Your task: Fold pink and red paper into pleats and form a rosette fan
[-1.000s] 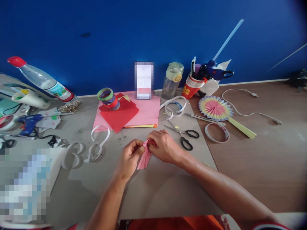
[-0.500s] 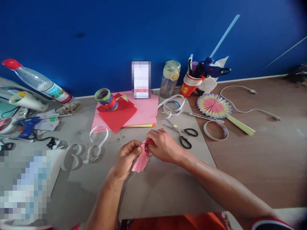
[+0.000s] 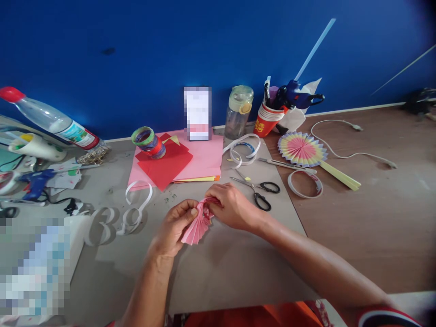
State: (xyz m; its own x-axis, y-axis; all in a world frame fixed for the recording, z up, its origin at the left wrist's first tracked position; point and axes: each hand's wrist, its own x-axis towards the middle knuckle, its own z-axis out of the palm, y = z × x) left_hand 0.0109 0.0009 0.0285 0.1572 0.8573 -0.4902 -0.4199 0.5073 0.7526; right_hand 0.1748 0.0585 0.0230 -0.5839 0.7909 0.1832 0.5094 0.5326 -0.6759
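Above the desk (image 3: 238, 277), the right hand (image 3: 235, 206) is mostly closed, its curled fingers gripping one end of the pink paper (image 3: 195, 228). The left hand (image 3: 177, 227), partly closed, pinches the pleats between thumb and fingers. The paper sits between the two hands, in front of the red sheets (image 3: 173, 165) and left of the scissors (image 3: 254, 186). A second ago its pleats hung in a narrow bundle; now they fan wider toward the left, and the left hand has drawn slightly away from the right.
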